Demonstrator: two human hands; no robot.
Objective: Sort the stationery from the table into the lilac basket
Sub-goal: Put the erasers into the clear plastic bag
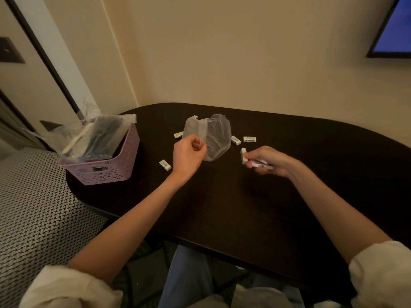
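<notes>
1. My left hand's fingers are curled in, pinching the near edge of a translucent plastic bag that stands crumpled in the middle of the dark table.
2. My right hand's fingers are closed around white erasers; I can make out two in the grip. One eraser stands on end at my fingertips, and the other lies lengthwise along my fingers. Whether more are hidden in my palm I cannot tell.
3. Loose erasers on the table, counted: five that I can see.
   - One lies just left of my left wrist.
   - One pale greenish one lies at the bag's left edge.
   - One peeks out at the bag's far left corner, mostly hidden.
   - Two lie right of the bag, side by side but apart: the nearer one tilted, the farther one lying level.
4. The bag holds something dark inside; through the plastic I cannot tell what.
5. There is one lilac basket, with a cut-out flower pattern, at the left end of the table, well apart from both my hands. Clear plastic packets of dark stationery stick up out of it and lean over its rim; their number is unclear.
6. Both my sleeves are pale and pushed up past the forearms.
7. One screen glows blue on the wall at upper right, and a woven-pattern surface lies left of the table.
</notes>
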